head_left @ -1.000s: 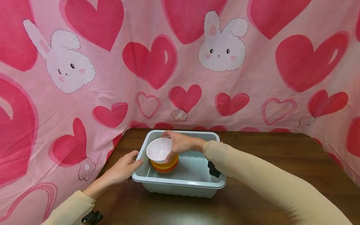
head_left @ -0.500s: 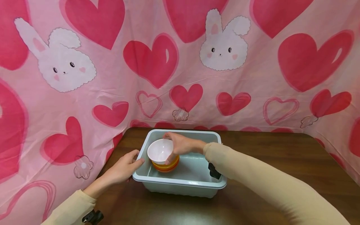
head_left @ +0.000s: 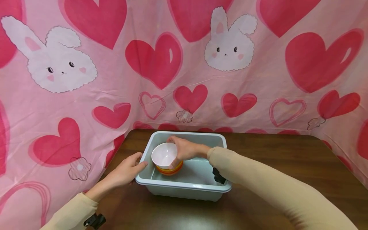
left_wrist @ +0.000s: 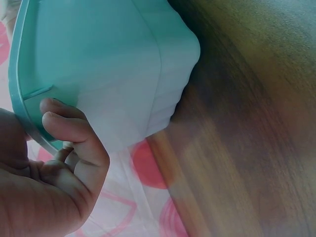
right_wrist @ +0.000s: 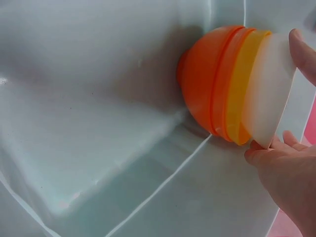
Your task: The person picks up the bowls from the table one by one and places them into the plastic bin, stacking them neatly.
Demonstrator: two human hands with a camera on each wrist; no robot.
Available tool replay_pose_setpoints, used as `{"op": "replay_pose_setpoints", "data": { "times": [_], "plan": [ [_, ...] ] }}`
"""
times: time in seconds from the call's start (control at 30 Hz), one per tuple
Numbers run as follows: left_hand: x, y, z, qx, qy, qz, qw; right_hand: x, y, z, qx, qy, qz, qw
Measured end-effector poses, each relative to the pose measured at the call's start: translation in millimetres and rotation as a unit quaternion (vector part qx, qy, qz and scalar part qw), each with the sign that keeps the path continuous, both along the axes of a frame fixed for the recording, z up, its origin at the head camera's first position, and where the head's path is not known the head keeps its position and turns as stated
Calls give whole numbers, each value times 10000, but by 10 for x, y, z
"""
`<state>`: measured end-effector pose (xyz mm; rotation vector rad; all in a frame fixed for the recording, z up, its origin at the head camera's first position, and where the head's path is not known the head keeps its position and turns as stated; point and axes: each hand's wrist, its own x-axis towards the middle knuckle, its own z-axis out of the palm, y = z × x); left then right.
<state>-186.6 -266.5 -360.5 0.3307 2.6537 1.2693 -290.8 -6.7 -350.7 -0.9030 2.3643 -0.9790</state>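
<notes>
My right hand (head_left: 185, 149) grips the rim of a white bowl (head_left: 161, 157), with the thumb on the near side and fingers on the far side. The bowl sits upright, nested in a yellow bowl (right_wrist: 242, 84), over orange bowls (right_wrist: 200, 79) at the bottom of the stack. This stack stands at the left end inside a pale blue-grey plastic basin (head_left: 184, 185). At the basin's left side my left hand (head_left: 126, 172) holds the rim; in the left wrist view its fingers (left_wrist: 74, 129) curl beneath the edge. The lower part of the white bowl is hidden inside the yellow one.
The basin rests on a dark brown wooden table (head_left: 276, 159). A pink cloth (head_left: 253, 76) with hearts and rabbits hangs behind the table and along its sides. The basin's floor (right_wrist: 84, 123) shows to the right of the stack.
The white bowl has sunk slightly in my right hand, deeper into the stack, so less of the yellow bowl shows. My left hand stays on the basin rim. The head view has shifted slightly.
</notes>
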Motion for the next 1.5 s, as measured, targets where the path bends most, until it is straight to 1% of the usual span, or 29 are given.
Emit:
{"op": "replay_pose_setpoints", "data": {
  "times": [0.23,0.33,0.5,0.67,0.87,1.1,1.2,1.4,1.5],
  "plan": [
    [7,5,4,-51,11,14,10000,-9,32,-30,-7,92,62,9999],
    [5,9,6,-65,10,31,10000,1,34,-43,5,36,33,10000],
    [7,14,11,-63,-2,47,10000,-8,33,-85,147,86,-36,9998],
    [9,20,17,-72,-11,72,9999,-21,38,-133,107,121,-44,9999],
    [9,28,23,-44,-9,106,9999,-35,41,-196,172,325,-24,9993],
    [14,29,29,-51,-22,127,9999,-46,34,-203,190,494,36,9986],
    [11,28,29,-64,-27,143,9999,-110,26,-290,117,526,47,9985],
    [19,29,24,-79,-27,140,9999,-342,-9,-609,10,553,60,9985],
    [29,36,21,-22,12,124,9999,-437,-24,-730,7,553,61,9985]
  ]
}}
